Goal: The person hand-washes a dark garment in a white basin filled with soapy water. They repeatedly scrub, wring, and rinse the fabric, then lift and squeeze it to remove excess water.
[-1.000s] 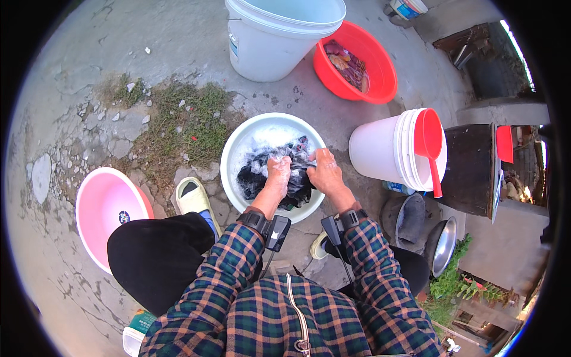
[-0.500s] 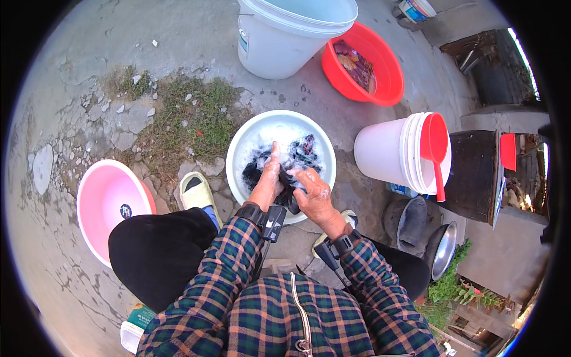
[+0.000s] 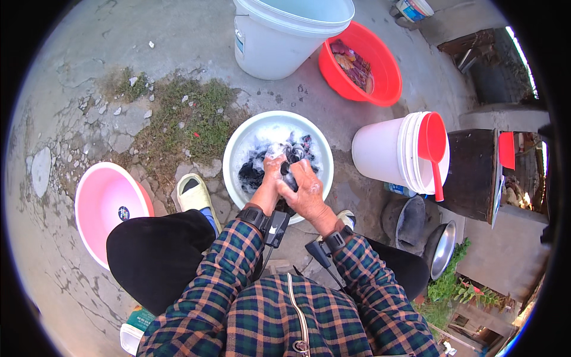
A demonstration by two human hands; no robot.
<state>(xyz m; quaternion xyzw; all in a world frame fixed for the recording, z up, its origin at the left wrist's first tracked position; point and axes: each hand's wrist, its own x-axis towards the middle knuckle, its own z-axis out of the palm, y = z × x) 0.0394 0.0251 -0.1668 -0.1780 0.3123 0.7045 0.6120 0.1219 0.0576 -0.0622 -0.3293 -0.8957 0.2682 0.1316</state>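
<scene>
Below my plaid sleeves (image 3: pixel 217 271) of dark green and orange, my left hand (image 3: pixel 273 181) is closed around a bunch of foamy black wet cloth (image 3: pixel 251 175), and my right hand (image 3: pixel 307 191), close against it, has its fingers curled round the same bunch. The rest of that cloth lies beneath my hands among white suds (image 3: pixel 276 130), inside a round pale plastic basin (image 3: pixel 227 163) before me. To my left sits a round pink plastic basin (image 3: pixel 102 199); to my right, a white plastic bucket (image 3: pixel 379 147) with a long-handled red plastic dipper (image 3: pixel 432 138) at its mouth. Farther off, a round red plastic basin (image 3: pixel 389 89) holds patterned reddish cloth (image 3: pixel 355 70), just beside a large pale-blue plastic bucket (image 3: pixel 267 50)
</scene>
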